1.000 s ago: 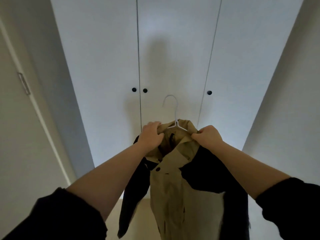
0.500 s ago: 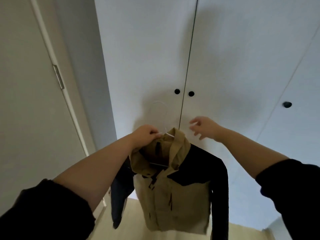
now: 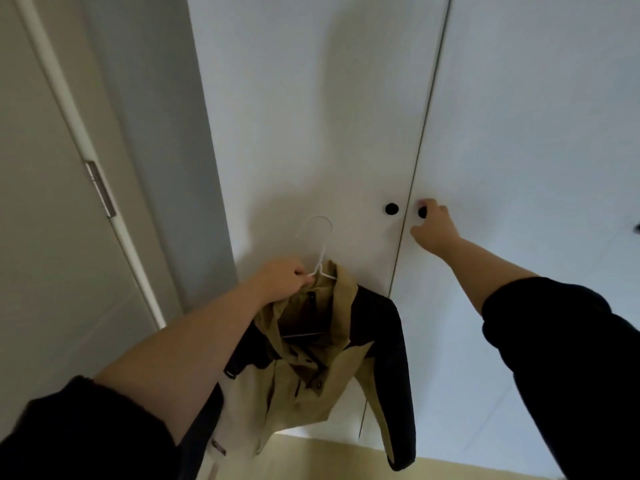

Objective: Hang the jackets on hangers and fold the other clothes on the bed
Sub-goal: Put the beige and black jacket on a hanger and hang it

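Low in the middle of the view, in front of white closet doors: tan jacket [image 3: 311, 382] with dark shoulders and sleeves, hung on a thin white wire hanger [image 3: 320, 252], front open, collar slumped forward, one dark sleeve dangling at the right, hem above a strip of pale floor [image 3: 346, 459]. Hanger's hook free in the air above the collar, caught on nothing, its lower bar just visible inside the neck opening. Left hand [image 3: 282, 280] closed in a fist around the hanger's neck and the top of the collar, carrying the whole garment clear of the door behind it. Bare left forearm running down to a pushed-up dark sleeve [image 3: 69, 431] at the bottom left corner. Up and to the right, right hand [image 3: 433, 226] reaching to the right-hand door [image 3: 519, 133], fingers curled loosely at a small round black knob [image 3: 422, 212]; thumb below the knob, fingertips above it, firm grip or mere touch not clear from this angle. Matching black knob [image 3: 391, 208] just beside it on the left-hand door [image 3: 294, 116], across the thin seam between the two. Far left, a grey-beige room door [image 3: 45, 237] with a metal hinge [image 3: 101, 188] on its frame.
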The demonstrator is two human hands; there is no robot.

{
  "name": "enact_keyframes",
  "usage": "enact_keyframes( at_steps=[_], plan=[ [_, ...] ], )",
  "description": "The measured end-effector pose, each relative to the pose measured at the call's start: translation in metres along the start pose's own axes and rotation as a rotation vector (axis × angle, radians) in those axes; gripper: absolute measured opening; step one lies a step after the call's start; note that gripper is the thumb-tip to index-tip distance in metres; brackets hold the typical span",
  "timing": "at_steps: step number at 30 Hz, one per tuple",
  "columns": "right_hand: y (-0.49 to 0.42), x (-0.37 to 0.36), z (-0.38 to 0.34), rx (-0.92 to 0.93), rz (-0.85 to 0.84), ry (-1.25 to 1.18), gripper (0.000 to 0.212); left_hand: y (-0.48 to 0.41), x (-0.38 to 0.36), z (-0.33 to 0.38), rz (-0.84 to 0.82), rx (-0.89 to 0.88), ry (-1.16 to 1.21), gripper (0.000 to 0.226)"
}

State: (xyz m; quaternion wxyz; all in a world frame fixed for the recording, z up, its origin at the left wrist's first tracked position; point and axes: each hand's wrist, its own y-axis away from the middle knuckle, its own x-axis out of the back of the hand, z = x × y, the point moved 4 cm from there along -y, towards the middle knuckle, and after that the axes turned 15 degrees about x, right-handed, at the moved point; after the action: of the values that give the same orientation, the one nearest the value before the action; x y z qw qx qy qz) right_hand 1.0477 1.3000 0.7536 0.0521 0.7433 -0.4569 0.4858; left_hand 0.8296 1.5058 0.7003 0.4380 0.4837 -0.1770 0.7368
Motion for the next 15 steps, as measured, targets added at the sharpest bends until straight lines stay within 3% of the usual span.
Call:
enact_keyframes(
  at_steps=[6, 10, 15],
  plan=[
    [-0.007, 0.021, -0.004, 0.043, 0.035, 0.168, 0.017, 0.001, 0.001, -0.023, 0.064, 0.123, 0.012, 0.035],
    [0.039, 0.029, -0.007, 0.119, 0.173, 0.165, 0.018, 0.02, -0.007, -0.019, 0.117, 0.194, 0.076, 0.041],
    [0.121, 0.058, -0.006, 0.123, 0.317, -0.033, 0.032, 0.056, -0.025, 0.028, 0.152, 0.167, 0.116, 0.034]
  ],
)
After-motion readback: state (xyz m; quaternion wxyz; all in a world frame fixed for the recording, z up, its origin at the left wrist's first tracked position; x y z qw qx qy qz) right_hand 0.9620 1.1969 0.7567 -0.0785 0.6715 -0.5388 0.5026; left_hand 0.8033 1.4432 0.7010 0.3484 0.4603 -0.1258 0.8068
